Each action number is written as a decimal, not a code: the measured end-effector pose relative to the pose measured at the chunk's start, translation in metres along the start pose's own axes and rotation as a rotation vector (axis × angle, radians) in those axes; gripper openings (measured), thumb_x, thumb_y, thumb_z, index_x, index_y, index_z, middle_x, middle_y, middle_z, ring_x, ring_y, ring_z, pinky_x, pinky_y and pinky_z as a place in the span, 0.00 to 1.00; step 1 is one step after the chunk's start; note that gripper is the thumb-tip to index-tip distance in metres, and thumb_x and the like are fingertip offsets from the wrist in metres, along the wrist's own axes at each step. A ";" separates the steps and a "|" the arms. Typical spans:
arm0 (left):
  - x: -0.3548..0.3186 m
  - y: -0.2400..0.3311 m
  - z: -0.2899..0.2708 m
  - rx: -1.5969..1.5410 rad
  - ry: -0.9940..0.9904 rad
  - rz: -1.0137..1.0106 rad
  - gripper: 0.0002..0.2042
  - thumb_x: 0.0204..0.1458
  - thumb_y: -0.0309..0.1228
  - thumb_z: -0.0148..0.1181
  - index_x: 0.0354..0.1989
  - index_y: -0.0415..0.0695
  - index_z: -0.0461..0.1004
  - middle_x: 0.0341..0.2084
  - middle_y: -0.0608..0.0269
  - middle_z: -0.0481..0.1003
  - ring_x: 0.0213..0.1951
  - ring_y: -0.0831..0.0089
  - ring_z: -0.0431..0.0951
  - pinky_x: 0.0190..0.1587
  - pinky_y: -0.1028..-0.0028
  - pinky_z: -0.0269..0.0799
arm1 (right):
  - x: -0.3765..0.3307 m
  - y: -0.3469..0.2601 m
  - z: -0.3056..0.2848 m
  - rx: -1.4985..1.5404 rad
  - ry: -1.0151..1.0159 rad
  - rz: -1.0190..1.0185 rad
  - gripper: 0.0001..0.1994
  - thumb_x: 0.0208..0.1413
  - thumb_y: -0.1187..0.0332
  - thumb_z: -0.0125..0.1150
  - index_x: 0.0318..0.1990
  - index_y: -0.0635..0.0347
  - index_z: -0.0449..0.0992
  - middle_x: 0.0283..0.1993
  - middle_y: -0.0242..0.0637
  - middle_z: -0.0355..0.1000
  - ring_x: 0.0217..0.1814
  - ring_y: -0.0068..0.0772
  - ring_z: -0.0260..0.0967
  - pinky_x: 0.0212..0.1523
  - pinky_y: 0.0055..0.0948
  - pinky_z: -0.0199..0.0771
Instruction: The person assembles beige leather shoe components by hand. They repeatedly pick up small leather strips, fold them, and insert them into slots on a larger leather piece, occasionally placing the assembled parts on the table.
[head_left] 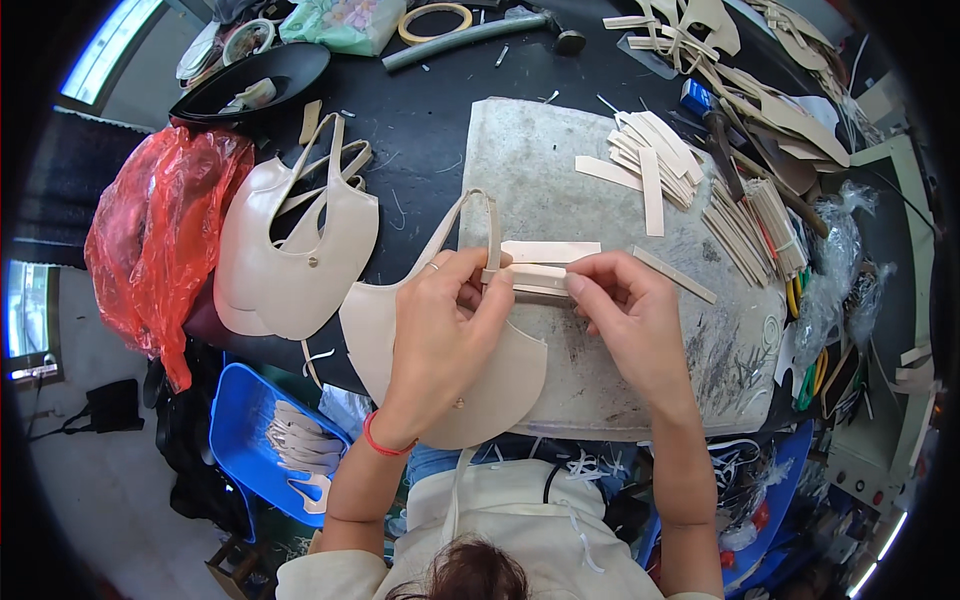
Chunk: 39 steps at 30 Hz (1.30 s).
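Note:
A cream leather piece [520, 375], shaped like a shoe upper, lies under my left hand [445, 315]; its thin strap [493, 222] rises in a loop. My left thumb and fingers are closed on the strap's end, where it meets a short cream strip [538, 277]. Pinching the strip's other end is my right hand [625, 310], thumb against forefinger. Behind the fingertips another pale strip [552, 251] rests flat on the grey board [690, 350]. Several similar cream uppers [300, 275] lie stacked at the left. My fingers hide how strap and strip join.
Loose pale strips [655, 150] and a bundle of strips [775, 220] lie on the board's right. A hammer [480, 42] is at the back. A red plastic bag [165, 225] sits left, above a blue bin [250, 430] of cut pieces. A black tray [285, 75] stands far left.

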<state>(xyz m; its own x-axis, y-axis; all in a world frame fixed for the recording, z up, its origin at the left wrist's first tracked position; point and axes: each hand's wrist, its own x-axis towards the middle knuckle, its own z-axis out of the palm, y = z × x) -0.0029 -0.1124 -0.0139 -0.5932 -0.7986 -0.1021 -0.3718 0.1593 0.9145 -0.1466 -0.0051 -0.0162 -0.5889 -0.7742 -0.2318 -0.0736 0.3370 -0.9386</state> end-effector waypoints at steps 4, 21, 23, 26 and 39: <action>0.002 -0.008 0.009 0.026 0.066 0.005 0.15 0.50 0.24 0.59 0.47 0.35 0.74 0.20 0.70 0.69 0.22 0.87 0.64 0.22 0.83 0.60 | 0.001 -0.002 0.008 -0.129 0.032 -0.018 0.04 0.52 0.74 0.60 0.33 0.66 0.76 0.26 0.36 0.75 0.26 0.21 0.71 0.28 0.22 0.71; -0.021 0.011 0.008 0.495 0.267 0.490 0.15 0.48 0.26 0.63 0.45 0.38 0.73 0.32 0.53 0.74 0.32 0.59 0.75 0.32 0.66 0.70 | -0.007 0.051 -0.076 -0.870 0.507 -0.666 0.04 0.53 0.76 0.57 0.37 0.61 0.74 0.39 0.37 0.71 0.40 0.40 0.66 0.42 0.35 0.63; -0.031 0.019 0.012 0.375 0.194 0.584 0.14 0.47 0.24 0.63 0.43 0.37 0.74 0.30 0.53 0.75 0.31 0.59 0.75 0.31 0.66 0.70 | -0.016 0.048 -0.075 -0.722 0.508 -0.619 0.04 0.54 0.77 0.56 0.37 0.62 0.74 0.38 0.37 0.71 0.39 0.41 0.67 0.41 0.35 0.63; -0.061 0.030 0.025 0.053 -0.123 0.362 0.12 0.49 0.23 0.63 0.42 0.36 0.74 0.30 0.54 0.76 0.32 0.65 0.77 0.34 0.72 0.72 | -0.033 0.041 -0.058 -0.561 0.494 -0.518 0.05 0.54 0.78 0.55 0.38 0.62 0.72 0.36 0.40 0.71 0.38 0.43 0.67 0.40 0.35 0.64; -0.061 0.025 0.045 -0.553 -0.324 -0.068 0.16 0.63 0.32 0.45 0.39 0.29 0.73 0.35 0.58 0.76 0.34 0.74 0.78 0.37 0.76 0.75 | -0.080 0.011 -0.027 -0.428 0.213 -0.745 0.16 0.44 0.83 0.64 0.43 0.64 0.74 0.40 0.42 0.69 0.36 0.38 0.70 0.35 0.29 0.73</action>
<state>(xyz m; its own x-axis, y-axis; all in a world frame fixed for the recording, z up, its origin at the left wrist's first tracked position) -0.0085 -0.0337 -0.0025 -0.7992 -0.5664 -0.2009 -0.0448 -0.2772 0.9598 -0.1219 0.0755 -0.0013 -0.4020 -0.7704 0.4948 -0.7678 -0.0108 -0.6406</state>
